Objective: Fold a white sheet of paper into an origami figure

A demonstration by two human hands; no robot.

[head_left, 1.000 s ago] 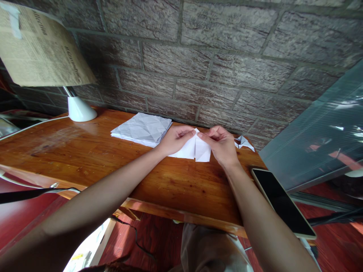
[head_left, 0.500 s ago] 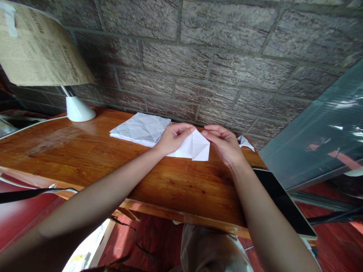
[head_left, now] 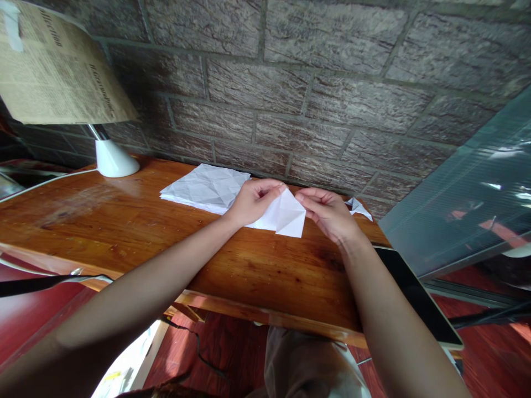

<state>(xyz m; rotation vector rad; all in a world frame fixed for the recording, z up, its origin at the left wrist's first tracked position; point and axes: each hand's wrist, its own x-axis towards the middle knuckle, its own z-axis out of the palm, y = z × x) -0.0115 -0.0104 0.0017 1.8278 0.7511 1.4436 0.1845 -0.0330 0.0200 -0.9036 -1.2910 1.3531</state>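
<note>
A folded sheet of white paper (head_left: 291,214) is held up between my two hands over the wooden table. Its top comes to a point, with creases running down and a flap on the right side. My left hand (head_left: 258,200) pinches it near the top between thumb and fingers. At the paper's right edge, my right hand (head_left: 324,209) grips it with thumb against bent fingers. Behind my left hand lies a stack of creased white paper (head_left: 205,185). To the right of my right hand is a small folded paper piece (head_left: 359,208).
On the left of the wooden table (head_left: 136,221) stands a lamp (head_left: 116,157) with a newsprint shade. A dark-screened tablet (head_left: 415,293) lies at the right edge. The stone-block wall (head_left: 282,88) rises behind, and a translucent panel (head_left: 464,182) stands at the right.
My right hand has moved slightly left and its fingers have closed on the paper's right edge. The lower part of the paper has tilted a little to the left.
</note>
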